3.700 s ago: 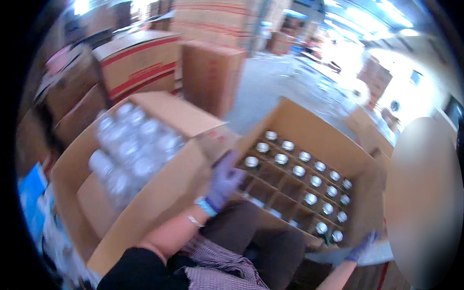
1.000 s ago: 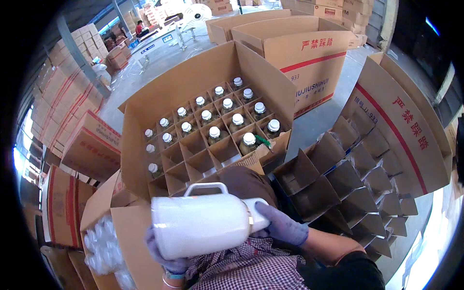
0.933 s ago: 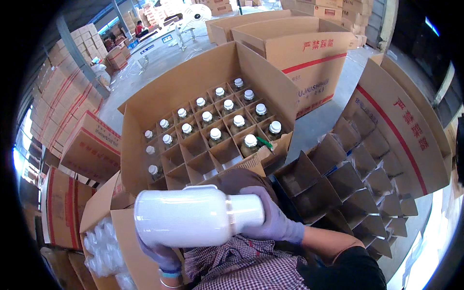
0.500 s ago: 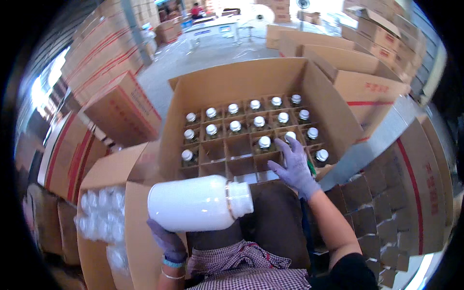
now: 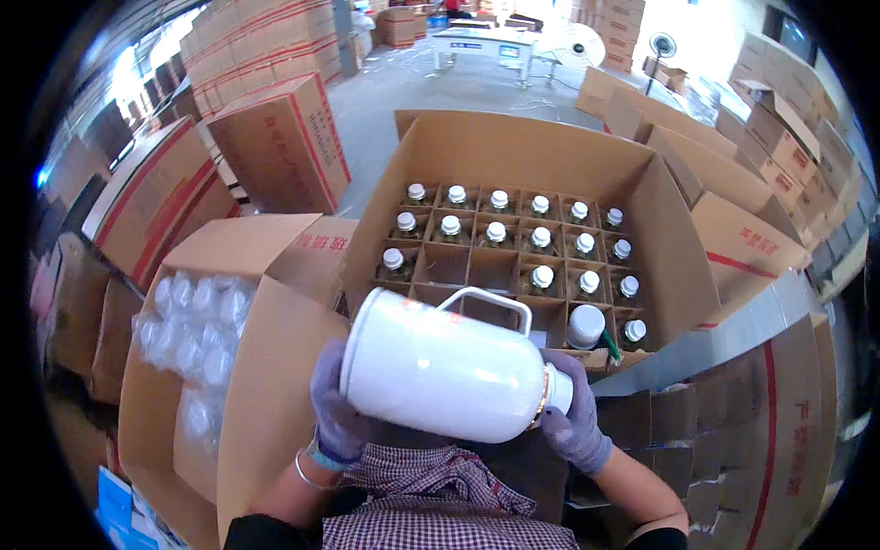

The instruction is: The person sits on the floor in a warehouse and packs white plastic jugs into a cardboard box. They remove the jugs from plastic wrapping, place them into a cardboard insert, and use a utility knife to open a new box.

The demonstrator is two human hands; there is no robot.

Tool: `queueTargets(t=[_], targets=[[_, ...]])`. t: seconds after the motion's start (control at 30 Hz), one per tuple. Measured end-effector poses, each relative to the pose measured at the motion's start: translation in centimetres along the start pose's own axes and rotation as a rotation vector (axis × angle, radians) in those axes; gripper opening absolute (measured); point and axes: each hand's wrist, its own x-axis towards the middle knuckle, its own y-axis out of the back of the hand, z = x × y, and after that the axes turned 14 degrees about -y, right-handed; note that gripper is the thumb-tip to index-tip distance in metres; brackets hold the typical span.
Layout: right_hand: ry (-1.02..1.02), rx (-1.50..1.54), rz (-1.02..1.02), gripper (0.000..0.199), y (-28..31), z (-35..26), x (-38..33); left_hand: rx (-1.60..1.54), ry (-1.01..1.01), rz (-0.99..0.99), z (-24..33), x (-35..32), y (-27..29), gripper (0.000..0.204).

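A white thermos jug (image 5: 449, 371) lies sideways above my lap, its looped handle turned away from me and a gold ring round its neck. My left hand (image 5: 339, 403), in a pale purple glove, grips its broad base end. Around the narrow neck at the other end, my gloved right hand (image 5: 576, 417) is closed. Just beyond the jug stands an open carton (image 5: 532, 142) with a cardboard divider, where several bottles with white caps (image 5: 496, 233) stand upright. A larger round white top (image 5: 587, 327) sits in a near compartment, beside a green strip (image 5: 610, 346). The jug hides some front compartments.
At my left, an open carton (image 5: 247, 412) holds several clear plastic-wrapped pieces (image 5: 197, 330). Closed cartons (image 5: 275, 147) stand farther left, and open ones (image 5: 742, 234) to the right. A grey metal edge (image 5: 697, 321) runs beside the bottle carton; cardboard dividers (image 5: 669, 426) lie below it.
My right hand has come back from over the bottles and taken hold of the jug's neck. The jug has turned, showing its handle. The whole view has shifted, with the carton now farther right.
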Motion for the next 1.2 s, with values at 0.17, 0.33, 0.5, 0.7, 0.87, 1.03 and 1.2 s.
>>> queueTargets(t=[0.17,0.33,0.5,0.7,0.87,1.03,1.2], targets=[[-0.140,-0.076,0.028,0.053,0.1,1.1,1.2,-0.056,-0.034,0.041,-0.9,-1.9,-0.4,0.068],[-0.205,-0.105,0.056,0.035,0.0,1.9,1.5,-0.005,-0.421,-0.084,-0.5,-2.9,0.0,0.063],[-0.031,-0.288,0.407,0.027,-1.5,2.0,2.3,-0.020,-0.055,0.064,-1.1,-1.6,-1.5,0.068],[0.380,-0.305,0.334,0.035,-0.4,-7.0,3.5,-0.332,0.274,-0.084,-1.6,-0.1,1.0,0.070],[0.893,-0.863,-0.160,0.045,0.2,-12.5,1.8,-0.515,0.420,-0.569,-6.3,-4.0,1.8,0.061],[1.276,-0.893,-0.115,0.048,0.8,-10.5,0.5,-0.244,-0.009,-0.762,-5.7,-6.1,1.2,0.041],[0.274,-0.504,0.228,0.072,3.2,-5.4,-0.9,-0.460,0.449,-0.268,-3.5,-2.3,-2.5,0.047]])
